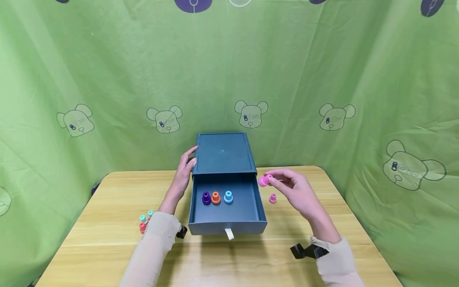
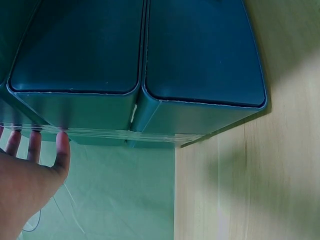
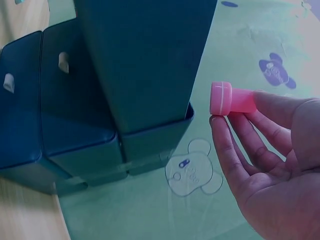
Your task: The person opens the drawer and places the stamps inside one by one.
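My right hand [image 1: 297, 191] pinches a pink stepped peg [image 3: 221, 98] between thumb and fingers, just right of the cabinet and above the table. A smaller pink peg [image 1: 273, 198] stands on the table below it. The top drawer [image 1: 244, 227] of the dark blue cabinet [image 1: 224, 153] is pulled out. Inside stand a purple peg [image 1: 206, 198], an orange peg [image 1: 215, 198] and a light blue peg [image 1: 228, 197]. My left hand [image 1: 183, 175] rests its fingertips against the cabinet's left side, with the fingers fairly straight in the left wrist view.
Several teal and red pegs, among them a red peg [image 1: 142, 227], stand on the wooden table [image 1: 118, 207] beside the left forearm. A white pull tab [image 1: 229, 234] hangs from the drawer front. Closed drawers [image 3: 75, 95] sit beneath the pulled-out one. Green cloth [image 1: 215, 71] surrounds the table.
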Demonstrator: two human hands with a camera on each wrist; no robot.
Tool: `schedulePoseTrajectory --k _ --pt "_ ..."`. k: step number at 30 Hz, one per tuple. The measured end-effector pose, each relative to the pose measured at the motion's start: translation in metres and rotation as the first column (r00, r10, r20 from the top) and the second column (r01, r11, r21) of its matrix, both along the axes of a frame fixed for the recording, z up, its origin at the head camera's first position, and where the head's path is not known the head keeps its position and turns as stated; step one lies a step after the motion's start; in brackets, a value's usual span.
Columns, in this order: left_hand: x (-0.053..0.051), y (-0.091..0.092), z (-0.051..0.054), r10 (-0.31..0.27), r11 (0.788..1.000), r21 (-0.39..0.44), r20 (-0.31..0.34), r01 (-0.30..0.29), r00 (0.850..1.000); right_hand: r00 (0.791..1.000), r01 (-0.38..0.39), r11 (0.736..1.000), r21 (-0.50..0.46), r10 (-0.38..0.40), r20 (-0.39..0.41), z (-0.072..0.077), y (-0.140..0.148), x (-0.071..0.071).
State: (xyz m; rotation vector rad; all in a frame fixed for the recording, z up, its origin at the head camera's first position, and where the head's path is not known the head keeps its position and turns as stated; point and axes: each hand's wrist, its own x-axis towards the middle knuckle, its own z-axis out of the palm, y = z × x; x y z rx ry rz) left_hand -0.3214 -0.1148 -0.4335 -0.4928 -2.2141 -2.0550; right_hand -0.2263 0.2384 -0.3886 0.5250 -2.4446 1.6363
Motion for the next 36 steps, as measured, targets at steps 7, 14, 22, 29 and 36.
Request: schedulePoseTrajectory --k 7,14,22,29,36 --pt "0.0 0.0 0.003 -0.007 1.0 0.021 -0.018 0.007 1.0 0.992 -0.111 0.991 -0.076 0.115 0.049 0.006 -0.015 0.005" --pt "0.0 0.001 0.002 -0.001 1.0 0.016 -0.01 0.001 1.0 0.991 -0.103 0.995 -0.008 0.103 0.083 0.011 -0.027 0.011" --pt "0.0 0.001 0.0 0.008 1.0 0.008 0.006 -0.008 1.0 0.987 -0.153 0.988 -0.019 0.154 0.054 0.011 -0.04 0.015" --pt "-0.008 -0.002 -0.01 0.005 1.0 -0.003 0.009 -0.005 1.0 0.986 -0.159 0.987 0.017 0.158 0.056 0.009 -0.047 0.015" --pt "-0.022 -0.002 -0.025 0.02 1.0 0.009 -0.022 -0.02 1.0 0.979 -0.204 0.976 0.071 0.201 0.047 0.012 -0.056 0.015"
